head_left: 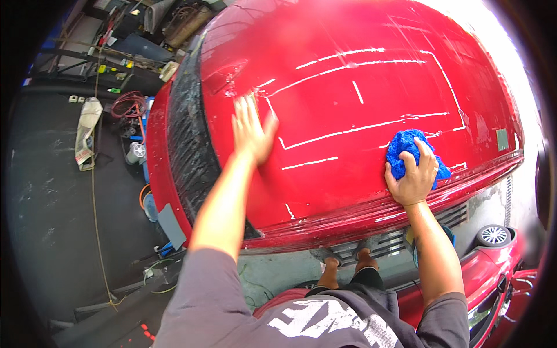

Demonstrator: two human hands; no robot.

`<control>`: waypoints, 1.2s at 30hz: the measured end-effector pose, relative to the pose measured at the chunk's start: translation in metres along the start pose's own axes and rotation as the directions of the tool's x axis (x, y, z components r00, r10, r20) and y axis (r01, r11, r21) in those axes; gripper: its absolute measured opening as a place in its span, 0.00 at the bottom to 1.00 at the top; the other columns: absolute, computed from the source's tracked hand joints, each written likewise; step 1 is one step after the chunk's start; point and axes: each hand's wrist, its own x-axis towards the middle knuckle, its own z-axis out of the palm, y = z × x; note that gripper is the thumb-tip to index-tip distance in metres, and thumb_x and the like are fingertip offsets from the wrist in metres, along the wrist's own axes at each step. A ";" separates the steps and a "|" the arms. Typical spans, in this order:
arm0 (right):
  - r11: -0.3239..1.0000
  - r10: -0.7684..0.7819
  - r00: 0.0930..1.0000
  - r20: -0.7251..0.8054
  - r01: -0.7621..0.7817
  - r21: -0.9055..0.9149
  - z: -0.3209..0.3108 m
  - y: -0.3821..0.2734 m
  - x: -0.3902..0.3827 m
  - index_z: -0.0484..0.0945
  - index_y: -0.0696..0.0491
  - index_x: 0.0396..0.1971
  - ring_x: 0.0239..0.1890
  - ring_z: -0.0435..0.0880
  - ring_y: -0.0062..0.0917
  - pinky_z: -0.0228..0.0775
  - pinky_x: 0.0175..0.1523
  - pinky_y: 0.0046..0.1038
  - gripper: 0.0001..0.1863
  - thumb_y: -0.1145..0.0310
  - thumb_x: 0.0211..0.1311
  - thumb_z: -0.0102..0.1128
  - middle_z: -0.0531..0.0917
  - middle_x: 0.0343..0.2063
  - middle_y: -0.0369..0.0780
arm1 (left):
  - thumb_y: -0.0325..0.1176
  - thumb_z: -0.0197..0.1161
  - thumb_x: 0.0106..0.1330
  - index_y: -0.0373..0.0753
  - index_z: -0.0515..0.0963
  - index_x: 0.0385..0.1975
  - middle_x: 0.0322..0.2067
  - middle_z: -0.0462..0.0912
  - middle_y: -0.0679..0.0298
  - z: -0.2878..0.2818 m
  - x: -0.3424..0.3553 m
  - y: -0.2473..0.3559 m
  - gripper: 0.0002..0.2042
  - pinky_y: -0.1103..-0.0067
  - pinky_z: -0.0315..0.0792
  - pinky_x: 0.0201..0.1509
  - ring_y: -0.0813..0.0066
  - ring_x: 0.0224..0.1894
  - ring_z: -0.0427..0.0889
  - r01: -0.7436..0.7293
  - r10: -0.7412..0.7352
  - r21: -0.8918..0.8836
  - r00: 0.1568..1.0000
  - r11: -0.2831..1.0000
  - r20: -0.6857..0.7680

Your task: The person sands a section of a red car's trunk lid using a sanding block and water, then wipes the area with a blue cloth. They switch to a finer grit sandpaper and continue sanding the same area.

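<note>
A red car's roof [325,191] spreads in front of me, its glossy surface carrying white broken lines that look like reflected lights. My left hand [252,130] lies flat on it near the dark, wet-looking glass [194,124], fingers stretched and thumb apart. On the roof's near right part, my right hand [415,177] presses a fluffy blue cloth [404,145] with bent fingers. The cloth bunches out beyond the fingertips and on both sides of the hand. Whatever lies under my palms is hidden.
A small grey-green square [502,140] sits on the roof's right edge. Behind me at right is another red car with a wheel [494,235]. To the left are a coiled red hose [129,104], a grey sheet [171,226] and cluttered tools. A floor grate [383,245] runs near my feet.
</note>
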 end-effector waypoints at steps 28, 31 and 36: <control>1.000 -0.014 0.999 0.033 0.015 -0.021 0.005 0.004 -0.002 0.85 0.43 0.50 0.76 0.78 0.55 0.66 0.77 0.60 0.23 0.55 0.57 0.84 0.80 0.75 0.52 | 0.70 0.43 0.91 0.20 0.50 0.90 0.91 0.48 0.28 0.021 0.087 -0.136 0.53 0.58 0.41 0.99 0.34 0.95 0.44 0.180 -0.186 -0.254 0.983 0.950 0.000; 1.000 -0.022 1.000 0.017 0.022 -0.004 0.003 0.001 -0.001 0.85 0.43 0.50 0.76 0.79 0.55 0.67 0.77 0.60 0.23 0.55 0.57 0.84 0.80 0.75 0.52 | 0.65 0.44 0.92 0.20 0.50 0.90 0.91 0.47 0.27 0.012 0.009 -0.091 0.49 0.56 0.41 0.99 0.32 0.94 0.45 0.023 -0.027 -0.076 0.998 0.997 -0.052; 1.000 -0.018 1.000 0.006 0.018 -0.002 -0.001 -0.002 0.007 0.85 0.43 0.50 0.76 0.78 0.55 0.67 0.78 0.59 0.24 0.54 0.57 0.84 0.80 0.75 0.51 | 0.70 0.56 0.83 0.22 0.41 0.92 0.91 0.39 0.24 -0.034 -0.235 0.044 0.59 0.39 0.35 0.96 0.28 0.95 0.36 -0.125 0.156 -0.109 0.919 0.986 0.363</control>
